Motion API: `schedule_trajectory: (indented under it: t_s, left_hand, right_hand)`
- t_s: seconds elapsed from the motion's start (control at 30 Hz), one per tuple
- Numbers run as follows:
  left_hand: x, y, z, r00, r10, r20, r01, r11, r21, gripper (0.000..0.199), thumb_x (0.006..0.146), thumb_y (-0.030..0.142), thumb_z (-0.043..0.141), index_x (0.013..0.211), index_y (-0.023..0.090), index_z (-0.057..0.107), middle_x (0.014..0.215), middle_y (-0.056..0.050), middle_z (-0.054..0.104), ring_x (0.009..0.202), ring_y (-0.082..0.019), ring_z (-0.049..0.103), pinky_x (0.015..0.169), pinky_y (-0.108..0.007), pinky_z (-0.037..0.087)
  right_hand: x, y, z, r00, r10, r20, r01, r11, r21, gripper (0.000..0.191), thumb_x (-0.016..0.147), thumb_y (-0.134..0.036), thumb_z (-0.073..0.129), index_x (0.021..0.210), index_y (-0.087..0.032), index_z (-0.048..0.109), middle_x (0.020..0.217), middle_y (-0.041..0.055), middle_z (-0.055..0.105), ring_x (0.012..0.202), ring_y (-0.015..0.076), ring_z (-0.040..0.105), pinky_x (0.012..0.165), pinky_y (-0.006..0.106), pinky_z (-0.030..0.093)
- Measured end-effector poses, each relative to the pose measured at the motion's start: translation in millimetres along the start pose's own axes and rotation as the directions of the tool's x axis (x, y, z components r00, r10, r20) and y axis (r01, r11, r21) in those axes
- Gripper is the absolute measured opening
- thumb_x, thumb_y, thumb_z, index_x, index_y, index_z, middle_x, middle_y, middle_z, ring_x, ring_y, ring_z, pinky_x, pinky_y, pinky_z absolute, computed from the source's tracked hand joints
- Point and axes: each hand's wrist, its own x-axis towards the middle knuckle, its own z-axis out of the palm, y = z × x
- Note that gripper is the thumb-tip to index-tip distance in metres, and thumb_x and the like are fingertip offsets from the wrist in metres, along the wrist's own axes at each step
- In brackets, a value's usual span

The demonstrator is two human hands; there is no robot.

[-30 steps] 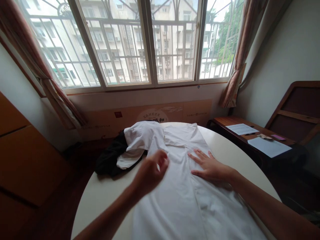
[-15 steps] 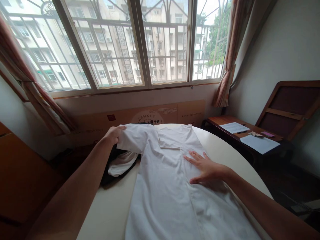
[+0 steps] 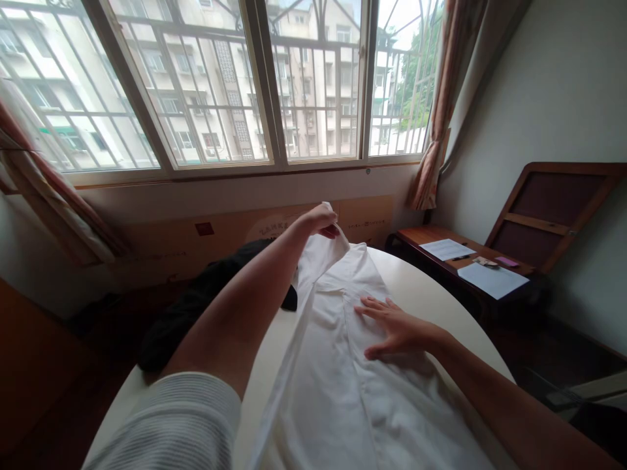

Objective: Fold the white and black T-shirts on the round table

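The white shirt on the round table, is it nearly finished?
Done: the white shirt lies spread out on the round table. In hand: the left hand lifts a sleeve while the right hand rests flat on the front. Left: the black cloth lies bunched, untouched.

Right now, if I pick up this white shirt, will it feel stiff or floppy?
Likely floppy: the raised sleeve of the white shirt hangs in soft folds from the left hand. It looks light, since one pinch seems to carry that sleeve. It may slide on the smooth table, though the right hand pressing flat should hold it.
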Motion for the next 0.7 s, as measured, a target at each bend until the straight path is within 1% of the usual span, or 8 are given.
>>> schedule_trajectory:
  t_s: [0.07,0.17,0.27,0.33,0.4,0.5,0.6,0.7]
  left_hand:
    - [5.7,-1.8,32.2,0.995,-0.043,0.088,0.041,0.999,0.019,0.023,0.096,0.011,0.056,0.114,-0.003,0.06,0.065,-0.009,0.065,0.063,-0.021,0.071,0.071,-0.037,0.062]
    - [5.9,-18.5,73.1,0.986,-0.064,0.155,0.058,0.997,0.043,0.028,0.099,0.01,0.047,0.118,-0.007,0.059,0.069,-0.015,0.068,0.066,-0.024,0.073,0.072,-0.038,0.062]
    - [2.6,-42.3,100.6,0.979,-0.048,0.198,0.037,0.998,0.06,0.03,0.104,0.016,0.041,0.113,-0.003,0.062,0.079,-0.02,0.072,0.072,-0.023,0.074,0.072,-0.035,0.062]
    - [1.7,-57.4,108.7,0.977,-0.019,0.213,0.0,0.996,0.091,0.031,0.106,0.02,0.04,0.114,0.0,0.063,0.091,-0.022,0.075,0.078,-0.023,0.075,0.072,-0.034,0.062]
    - [2.6,-71.8,107.8,0.98,0.02,0.197,-0.049,0.989,0.141,0.031,0.104,0.016,0.04,0.123,0.004,0.061,0.107,-0.021,0.076,0.087,-0.022,0.075,0.076,-0.032,0.061]
    - [4.4,-96.9,90.4,0.989,0.086,0.122,-0.117,0.955,0.272,0.039,0.098,0.008,0.043,0.134,0.012,0.059,0.128,-0.018,0.072,0.109,-0.022,0.072,0.093,-0.032,0.057]
    - [0.7,-130.7,62.4,0.993,0.109,0.054,-0.122,0.883,0.453,0.047,0.094,0.008,0.045,0.14,0.013,0.059,0.146,-0.019,0.061,0.134,-0.027,0.059,0.112,-0.037,0.044]
    - [-8.3,-166.7,39.4,0.998,0.055,0.014,-0.052,0.79,0.611,0.05,0.094,0.02,0.052,0.143,0.007,0.057,0.152,-0.026,0.053,0.144,-0.038,0.049,0.119,-0.049,0.036]
  right_hand:
    - [0.7,2.7,0.9,0.995,-0.003,-0.101,0.0,1.0,-0.022,0.097,0.082,-0.072,0.072,0.16,-0.021,0.046,0.168,0.0176,0.035,0.157,0.0374,0.031,0.128,0.058,0.02]
    - [3.4,9.1,0.1,0.957,0.01,-0.288,-0.041,0.994,-0.102,0.066,0.091,-0.054,0.067,0.147,-0.019,0.06,0.152,0.0169,0.059,0.144,0.0363,0.051,0.121,0.052,0.037]
    - [4.3,17.2,-3.4,0.952,0.031,-0.304,-0.08,0.985,-0.151,0.057,0.095,-0.05,0.061,0.141,-0.016,0.063,0.147,0.0175,0.063,0.139,0.0358,0.056,0.117,0.051,0.041]
    - [3.4,20.4,-5.4,0.962,0.04,-0.271,-0.084,0.985,-0.153,0.055,0.097,-0.05,0.058,0.139,-0.014,0.063,0.15,0.0187,0.06,0.14,0.0352,0.055,0.117,0.05,0.042]
    - [2.9,21.1,-5.3,0.959,0.055,-0.277,-0.099,0.984,-0.147,0.05,0.098,-0.048,0.057,0.135,-0.015,0.065,0.149,0.0182,0.061,0.138,0.0342,0.056,0.114,0.048,0.043]
    - [7.0,21.5,-2.6,0.92,0.139,-0.367,-0.188,0.977,-0.1,0.04,0.098,-0.044,0.058,0.127,-0.019,0.068,0.135,0.0146,0.07,0.125,0.032,0.065,0.105,0.043,0.048]
    - [20.8,29.0,-4.1,0.831,0.294,-0.472,-0.306,0.951,0.053,0.033,0.099,-0.038,0.058,0.122,-0.018,0.069,0.119,0.0118,0.076,0.11,0.0281,0.07,0.091,0.035,0.05]
    - [44.9,44.6,-16.3,0.74,0.449,-0.501,-0.383,0.893,0.236,0.035,0.1,-0.036,0.058,0.126,-0.014,0.065,0.115,0.0116,0.077,0.102,0.0248,0.072,0.085,0.031,0.049]
